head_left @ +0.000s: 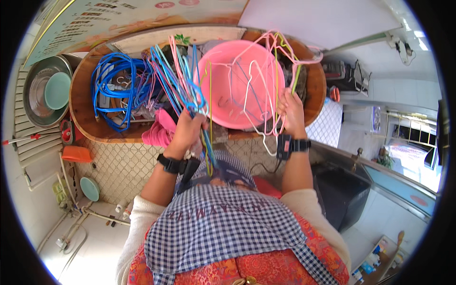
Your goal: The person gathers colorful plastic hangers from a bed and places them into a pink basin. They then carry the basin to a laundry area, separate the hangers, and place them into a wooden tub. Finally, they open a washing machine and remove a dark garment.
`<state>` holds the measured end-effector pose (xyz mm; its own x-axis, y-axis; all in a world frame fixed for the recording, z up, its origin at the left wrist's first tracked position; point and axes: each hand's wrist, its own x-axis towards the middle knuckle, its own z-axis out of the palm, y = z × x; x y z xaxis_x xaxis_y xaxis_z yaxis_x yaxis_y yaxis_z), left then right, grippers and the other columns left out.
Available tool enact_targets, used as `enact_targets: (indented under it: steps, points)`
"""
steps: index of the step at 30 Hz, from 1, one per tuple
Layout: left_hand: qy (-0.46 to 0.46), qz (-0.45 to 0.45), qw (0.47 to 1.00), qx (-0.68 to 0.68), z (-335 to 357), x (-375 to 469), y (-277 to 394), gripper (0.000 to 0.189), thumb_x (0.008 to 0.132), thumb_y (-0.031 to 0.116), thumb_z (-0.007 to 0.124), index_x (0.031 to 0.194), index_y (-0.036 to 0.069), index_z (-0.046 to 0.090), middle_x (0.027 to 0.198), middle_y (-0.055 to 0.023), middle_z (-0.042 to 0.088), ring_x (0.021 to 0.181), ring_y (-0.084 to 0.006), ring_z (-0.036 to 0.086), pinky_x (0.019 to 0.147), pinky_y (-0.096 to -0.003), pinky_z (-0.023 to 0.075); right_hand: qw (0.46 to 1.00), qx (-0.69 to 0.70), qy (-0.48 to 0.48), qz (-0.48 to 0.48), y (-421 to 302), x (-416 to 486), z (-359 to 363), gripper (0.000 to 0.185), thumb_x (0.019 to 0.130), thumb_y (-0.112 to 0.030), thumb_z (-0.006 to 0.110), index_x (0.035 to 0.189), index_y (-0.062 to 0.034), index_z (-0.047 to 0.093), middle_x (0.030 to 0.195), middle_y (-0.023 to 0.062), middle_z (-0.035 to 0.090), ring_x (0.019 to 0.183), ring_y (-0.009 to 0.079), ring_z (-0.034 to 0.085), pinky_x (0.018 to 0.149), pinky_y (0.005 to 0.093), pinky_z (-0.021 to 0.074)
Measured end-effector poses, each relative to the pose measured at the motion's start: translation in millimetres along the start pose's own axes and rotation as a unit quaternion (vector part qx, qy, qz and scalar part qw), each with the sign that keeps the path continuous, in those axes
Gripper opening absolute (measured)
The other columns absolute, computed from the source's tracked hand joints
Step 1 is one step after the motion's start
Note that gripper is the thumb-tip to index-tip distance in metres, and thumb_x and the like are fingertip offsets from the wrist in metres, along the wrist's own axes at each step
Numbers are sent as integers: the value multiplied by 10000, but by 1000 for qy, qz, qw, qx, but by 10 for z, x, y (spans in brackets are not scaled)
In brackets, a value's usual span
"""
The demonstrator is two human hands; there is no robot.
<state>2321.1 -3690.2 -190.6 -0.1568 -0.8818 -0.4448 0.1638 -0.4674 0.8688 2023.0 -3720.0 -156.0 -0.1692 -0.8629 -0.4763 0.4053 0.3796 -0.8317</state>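
My left hand (190, 129) grips a thick bundle of wire clothes hangers (175, 80), blue, teal and pink, gathered near their hooks. A yellow-green hanger (210, 103) hangs at the right side of that bundle. In my right hand (293, 108) are several pink, white and green hangers (275, 78), spread apart and tangled with one another. They stand over a round pink plastic basin (217, 107). Inside the basin are a few small hanger-like pieces, too unclear to name. A bright pink cloth (162, 129) lies just left of my left hand.
A wooden oval tub (83, 89) bears the basin and a coiled blue hose (131, 89). Metal and teal bowls (57, 91) stand at the left. An orange plastic container (76, 154) is below them. At my right is a black sink-like box (338, 192).
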Motion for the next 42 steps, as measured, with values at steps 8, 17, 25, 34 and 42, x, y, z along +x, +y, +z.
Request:
enact_targets:
  steps: [8, 17, 25, 34, 42]
  points:
    - [-16, 21, 999, -27, 96, 108, 56, 97, 873, 11, 399, 845, 39, 486, 652, -21, 488, 561, -120, 490, 531, -255, 395, 988, -109, -7, 110, -261, -296, 29, 221, 965, -268, 489, 920, -55, 526, 584, -82, 295, 473, 8, 261, 419, 162, 223]
    - [-89, 11, 995, -37, 248, 53, 323, 152, 943, 166, 514, 843, 52, 515, 673, 2, 503, 574, -93, 494, 532, -232, 407, 998, -43, -40, 11, -350, -494, 259, 224, 971, -252, 480, 924, -45, 550, 587, -82, 311, 481, 20, 279, 439, 177, 246]
    - [-135, 70, 987, -52, 668, -18, 587, 289, 937, 159, 543, 1171, -8, 572, 814, 6, 596, 697, -78, 549, 668, -228, 477, 975, -193, -73, -81, 307, -662, 839, 513, 995, -416, 341, 1294, -13, 444, 717, -41, 416, 591, 32, 367, 518, 187, 321]
    - [-89, -12, 992, -86, 96, -126, 597, 107, 875, 105, 591, 952, 45, 548, 841, -74, 635, 732, -132, 597, 633, -260, 503, 931, -230, -185, -217, 435, -968, 747, 370, 987, -282, 412, 1136, 7, 589, 1161, 90, 554, 1122, 186, 500, 984, 323, 364]
    - [-144, 81, 965, -205, -298, -263, 832, 120, 924, 219, 542, 984, 154, 461, 776, 52, 466, 656, -76, 431, 702, -272, 407, 976, -171, -109, 77, 1053, -1270, 525, 401, 980, -346, 434, 1168, -23, 579, 1088, 15, 610, 965, 92, 536, 849, 243, 417]
